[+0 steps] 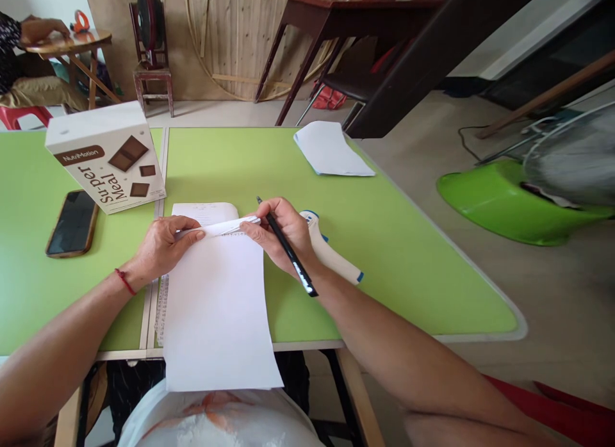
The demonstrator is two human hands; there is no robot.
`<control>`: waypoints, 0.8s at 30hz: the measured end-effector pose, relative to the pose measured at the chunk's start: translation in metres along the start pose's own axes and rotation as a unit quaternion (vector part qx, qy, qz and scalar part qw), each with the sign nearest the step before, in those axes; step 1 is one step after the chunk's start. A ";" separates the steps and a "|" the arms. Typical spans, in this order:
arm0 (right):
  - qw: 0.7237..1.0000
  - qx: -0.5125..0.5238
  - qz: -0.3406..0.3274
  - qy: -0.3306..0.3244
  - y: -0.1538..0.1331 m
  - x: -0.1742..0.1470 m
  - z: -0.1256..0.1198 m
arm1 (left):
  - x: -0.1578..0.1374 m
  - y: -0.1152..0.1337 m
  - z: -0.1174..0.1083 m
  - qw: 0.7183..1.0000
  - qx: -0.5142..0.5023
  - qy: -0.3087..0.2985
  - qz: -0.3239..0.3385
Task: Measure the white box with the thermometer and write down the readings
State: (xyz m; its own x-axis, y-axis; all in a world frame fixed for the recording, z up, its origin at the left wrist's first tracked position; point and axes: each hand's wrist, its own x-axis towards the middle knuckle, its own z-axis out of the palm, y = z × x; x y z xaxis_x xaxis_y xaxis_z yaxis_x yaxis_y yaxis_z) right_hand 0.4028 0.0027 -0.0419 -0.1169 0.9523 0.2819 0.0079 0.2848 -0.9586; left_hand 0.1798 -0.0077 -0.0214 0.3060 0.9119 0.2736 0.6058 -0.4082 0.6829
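A large white sheet of paper (216,312) lies in front of me and hangs over the table's near edge, its far edge folded into a narrow strip. My left hand (163,245), with a red string at the wrist, is closed, pinching the strip's left end. At the right end, my right hand (288,232) pinches the strip between thumb and finger. That same hand also holds a black pen (289,251), slanting across its fingers. Beyond the strip a sheet with faint writing (206,212) shows. Partly behind my right hand lies a white, blue-ended device (334,258), perhaps a thermometer.
A white NutriMotion box (108,159) stands at left, with a phone (72,223) beside it. More papers (331,148) lie at the green table's (398,274) far side. A green tub (504,203) is on the right. Another person's hand (45,31) rests on a small round table.
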 end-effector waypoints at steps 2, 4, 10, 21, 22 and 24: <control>1.000 0.004 0.004 0.000 0.001 0.000 0.000 | 0.000 0.000 0.000 1.000 0.001 -0.003 -0.001; 1.000 -0.001 0.004 0.001 0.001 0.000 0.000 | 0.000 0.001 0.000 1.000 0.001 -0.002 -0.001; 1.000 -0.020 -0.021 0.000 -0.002 -0.001 -0.001 | -0.002 0.006 -0.003 1.000 -0.008 -0.009 -0.015; 0.964 -0.127 -0.213 0.091 -0.011 -0.011 0.000 | -0.003 0.009 -0.017 0.997 0.017 0.045 -0.056; 0.957 -0.135 -0.242 0.085 -0.015 -0.014 0.002 | -0.003 0.010 -0.016 0.994 0.027 0.084 -0.060; 0.955 -0.133 -0.264 0.026 -0.020 -0.021 0.006 | -0.004 0.014 -0.011 0.985 0.031 0.157 -0.064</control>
State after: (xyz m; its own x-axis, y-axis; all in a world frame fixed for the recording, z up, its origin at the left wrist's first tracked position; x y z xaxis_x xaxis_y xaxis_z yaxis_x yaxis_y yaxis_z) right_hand 0.3994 -0.0238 -0.0288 -0.1253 0.6703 0.7314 0.2150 0.7381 -0.6395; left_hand 0.1794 -0.0166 -0.0056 -0.0128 0.9206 0.3902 0.6716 -0.2811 0.6855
